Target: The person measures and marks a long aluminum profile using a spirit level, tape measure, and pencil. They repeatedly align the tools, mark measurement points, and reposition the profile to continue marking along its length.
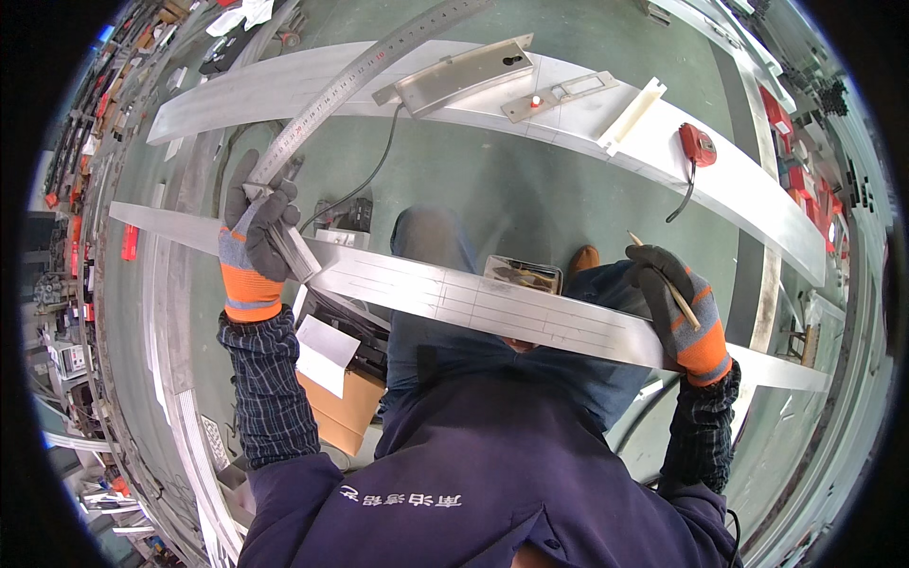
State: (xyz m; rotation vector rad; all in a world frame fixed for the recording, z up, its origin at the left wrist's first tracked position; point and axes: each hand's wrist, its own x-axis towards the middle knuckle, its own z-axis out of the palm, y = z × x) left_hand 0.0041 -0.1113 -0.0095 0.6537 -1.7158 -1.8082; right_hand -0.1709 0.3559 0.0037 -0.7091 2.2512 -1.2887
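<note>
My left hand [256, 232], in a grey and orange work glove, grips a steel square [365, 68] near its corner. The square's marked blade slants up and away to the right, and its short stock rests against a long aluminium bar [492, 301]. Thin lines are drawn across and along that bar, which lies crosswise above my legs. My right hand [677, 308], gloved alike, is at the bar's right part with its fingers curled. A wooden pencil [684, 308] is held in it, one end pointing up and left. Its fingertips are partly hidden.
A second aluminium bar [767, 208] runs across beyond, carrying a metal lock case [464, 79], a slotted plate [559, 97], a whitish strip [632, 115] and a red tape measure [698, 145]. A cardboard box [333, 409] with white paper [325, 355] stands by my left forearm.
</note>
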